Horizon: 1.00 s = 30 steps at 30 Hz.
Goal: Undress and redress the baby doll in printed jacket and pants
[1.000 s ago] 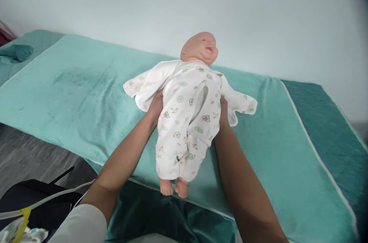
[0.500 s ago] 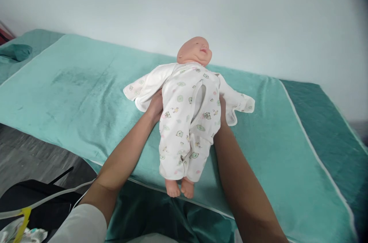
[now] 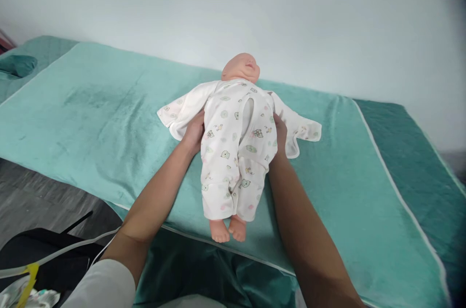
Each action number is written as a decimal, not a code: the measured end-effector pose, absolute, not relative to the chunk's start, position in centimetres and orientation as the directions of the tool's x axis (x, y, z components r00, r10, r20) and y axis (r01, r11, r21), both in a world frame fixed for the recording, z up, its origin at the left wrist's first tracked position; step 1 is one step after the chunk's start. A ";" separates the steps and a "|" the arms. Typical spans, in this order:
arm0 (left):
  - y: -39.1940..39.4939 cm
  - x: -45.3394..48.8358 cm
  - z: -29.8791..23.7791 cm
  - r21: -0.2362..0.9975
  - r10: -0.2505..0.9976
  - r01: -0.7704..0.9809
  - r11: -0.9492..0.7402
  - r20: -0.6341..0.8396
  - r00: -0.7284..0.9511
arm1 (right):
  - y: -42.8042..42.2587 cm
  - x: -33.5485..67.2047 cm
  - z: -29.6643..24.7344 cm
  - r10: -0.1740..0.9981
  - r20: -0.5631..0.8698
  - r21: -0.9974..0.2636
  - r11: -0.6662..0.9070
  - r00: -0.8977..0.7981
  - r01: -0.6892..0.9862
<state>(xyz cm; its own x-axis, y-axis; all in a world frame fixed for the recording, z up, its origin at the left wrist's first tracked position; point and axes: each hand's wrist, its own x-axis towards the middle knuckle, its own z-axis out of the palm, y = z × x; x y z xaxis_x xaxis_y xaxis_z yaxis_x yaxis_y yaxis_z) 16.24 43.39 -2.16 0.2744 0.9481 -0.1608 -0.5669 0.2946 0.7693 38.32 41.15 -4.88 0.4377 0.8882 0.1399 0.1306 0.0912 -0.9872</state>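
A baby doll (image 3: 240, 69) lies face up across the middle of the bed, its head toward the wall and its bare feet toward me. White printed trousers (image 3: 238, 152) with a crotch opening cover its body up to the chest. From under it a white baby shirt (image 3: 196, 96) spreads out, one sleeve to each side. My left hand (image 3: 195, 130) holds the doll's left-hand side as I see it, with fingertips tucked out of sight beneath. On the opposite side my right hand (image 3: 280, 135) grips it likewise, partly hidden by the trousers.
A green velvet cover (image 3: 120, 99) with white piping lies over the bed, which stands against a pale wall (image 3: 233, 2). At the lower left are a black bag or chair (image 3: 40, 245), a pale tube (image 3: 76, 246) and a yellow strap (image 3: 29, 283).
The doll has come down and slightly to the left between my hands. Its head is tipped further back, and its feet sit a little higher in view. Both hands keep their hold.
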 end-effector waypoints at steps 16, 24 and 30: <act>43.1 14.9 -1.7 0.932 0.966 -0.339 0.130 -0.043 0.253 | 40.5 38.0 -4.0 0.854 0.121 -0.970 -0.006 0.506 0.242; 43.9 15.7 -1.6 0.924 0.957 -0.368 0.109 0.003 0.292 | 40.4 37.2 -3.5 0.913 0.129 -0.991 0.107 0.388 0.078; 44.2 15.6 -1.9 0.913 0.963 -0.390 0.118 -0.009 0.270 | 41.5 38.3 -4.5 0.743 0.336 -0.926 0.148 0.578 0.347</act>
